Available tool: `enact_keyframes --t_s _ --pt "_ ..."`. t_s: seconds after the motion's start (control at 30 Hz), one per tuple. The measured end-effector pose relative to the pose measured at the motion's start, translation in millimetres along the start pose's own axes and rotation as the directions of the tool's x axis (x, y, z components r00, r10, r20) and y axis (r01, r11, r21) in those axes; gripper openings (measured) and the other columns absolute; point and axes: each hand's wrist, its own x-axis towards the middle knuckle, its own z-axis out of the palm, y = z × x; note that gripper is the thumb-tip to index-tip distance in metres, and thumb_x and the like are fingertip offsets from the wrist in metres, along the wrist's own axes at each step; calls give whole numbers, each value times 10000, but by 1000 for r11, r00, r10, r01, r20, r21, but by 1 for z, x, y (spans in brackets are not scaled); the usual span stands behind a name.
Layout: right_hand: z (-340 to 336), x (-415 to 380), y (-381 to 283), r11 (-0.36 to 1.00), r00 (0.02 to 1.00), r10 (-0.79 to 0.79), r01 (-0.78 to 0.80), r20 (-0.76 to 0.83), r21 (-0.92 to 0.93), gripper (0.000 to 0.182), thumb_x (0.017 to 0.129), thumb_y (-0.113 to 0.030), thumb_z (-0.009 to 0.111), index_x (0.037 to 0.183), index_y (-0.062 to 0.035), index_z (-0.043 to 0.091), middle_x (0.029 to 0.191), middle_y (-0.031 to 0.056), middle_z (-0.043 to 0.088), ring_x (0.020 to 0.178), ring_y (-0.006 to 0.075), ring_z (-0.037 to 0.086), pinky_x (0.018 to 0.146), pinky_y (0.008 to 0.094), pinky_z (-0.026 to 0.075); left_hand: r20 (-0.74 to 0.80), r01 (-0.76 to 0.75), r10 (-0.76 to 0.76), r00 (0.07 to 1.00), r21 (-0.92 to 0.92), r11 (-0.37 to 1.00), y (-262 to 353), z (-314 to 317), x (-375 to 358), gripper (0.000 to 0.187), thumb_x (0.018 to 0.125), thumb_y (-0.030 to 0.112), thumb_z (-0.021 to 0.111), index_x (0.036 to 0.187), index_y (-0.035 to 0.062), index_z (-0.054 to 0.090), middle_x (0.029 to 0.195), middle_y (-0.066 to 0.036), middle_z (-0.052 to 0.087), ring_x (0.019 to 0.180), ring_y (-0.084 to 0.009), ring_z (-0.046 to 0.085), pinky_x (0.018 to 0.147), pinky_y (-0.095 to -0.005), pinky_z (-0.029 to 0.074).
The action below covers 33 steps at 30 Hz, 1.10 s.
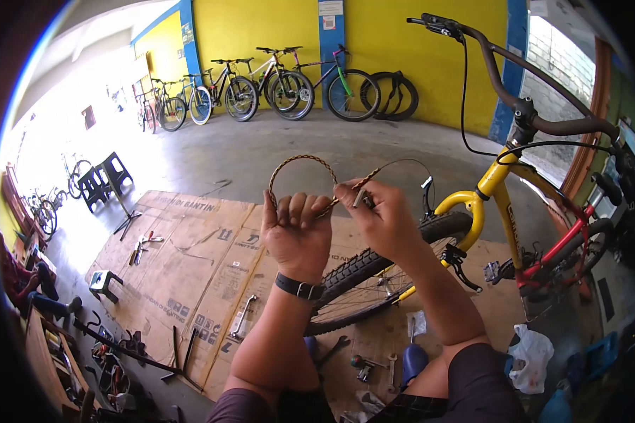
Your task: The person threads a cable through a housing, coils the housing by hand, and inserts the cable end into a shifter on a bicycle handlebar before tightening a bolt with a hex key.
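A braided gold-and-black cable is held up in a loop between my two hands. My left hand has its fingers curled round the loop's left and lower part. My right hand pinches the cable on the right, with a small metal piece at its fingers. From there the braided part runs up right and a thin bare wire arcs down behind the hand. Just beyond my right hand stands a yellow and red bicycle, its front wheel beneath my forearm.
Flattened cardboard covers the floor, with pliers, wrenches and a purple bottle. A small stool stands left, near a seated person. Bicycles line the yellow wall. A plastic bag lies right.
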Motion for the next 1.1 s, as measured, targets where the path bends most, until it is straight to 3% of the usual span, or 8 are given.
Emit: enact_keyframes --t_s 0.13,0.33,0.43,0.57,0.77,0.87,1.0,1.1 --pt "0 -5 -4 999 997 -1 -2 71 38 258 948 -194 669 910 61 687 672 94 636 622 97 539 574 293 437 -84 29 -33 996 -45 999 14 -8 7 472 1051 324 457 626 132 389 554 10 331 481 -141 288 637 -303 404" --pt "9 -12 -7 948 959 -283 280 1 -153 186 907 -87 650 782 51 645 713 185 658 614 320 635 582 370 475 -264 13 -6 964 24 1000 24 -18 14 436 1069 309 404 673 126 412 565 13 365 475 -141 331 612 -307 447" --pt "11 -16 -8 934 954 -299 300 37 -191 220 912 -82 591 716 19 584 674 196 591 634 406 594 568 451 449 -307 42 -41 951 -3 999 28 -17 13 426 1065 306 411 675 136 411 564 23 357 464 -133 317 556 -292 424" --pt "-2 -14 -18 905 921 -388 388 34 -173 201 899 -63 611 721 24 575 657 192 578 575 389 569 533 455 424 -346 12 -67 936 -156 988 55 -34 27 434 1063 333 421 670 149 406 561 34 339 456 -115 290 478 -260 350" --pt "-18 -10 -44 987 991 -115 105 -76 -125 183 917 -83 664 793 40 608 587 147 542 452 202 478 462 335 368 -89 28 -19 996 102 994 23 7 0 471 1048 405 460 656 154 386 557 39 291 452 -99 251 447 -258 250" --pt "-12 0 -25 973 956 -194 159 -220 -169 202 927 -105 674 802 41 612 556 125 513 466 136 432 457 305 351 0 17 -18 1000 238 971 7 11 -9 470 1057 388 442 659 143 389 563 39 265 460 -97 240 456 -274 229" --pt "-10 5 -6 946 972 -189 143 -136 -292 191 918 -104 653 804 43 609 599 196 572 503 322 575 491 382 420 32 -30 16 999 516 856 5 12 -12 512 1042 464 442 646 155 343 560 36 259 459 -100 222 460 -276 224" --pt "-16 5 8 944 991 -135 123 -18 -306 200 922 -150 635 894 48 647 648 207 595 551 320 601 525 362 435 38 -15 -14 999 662 749 8 15 -10 554 1032 518 430 628 156 313 552 26 263 457 -112 215 464 -288 223"
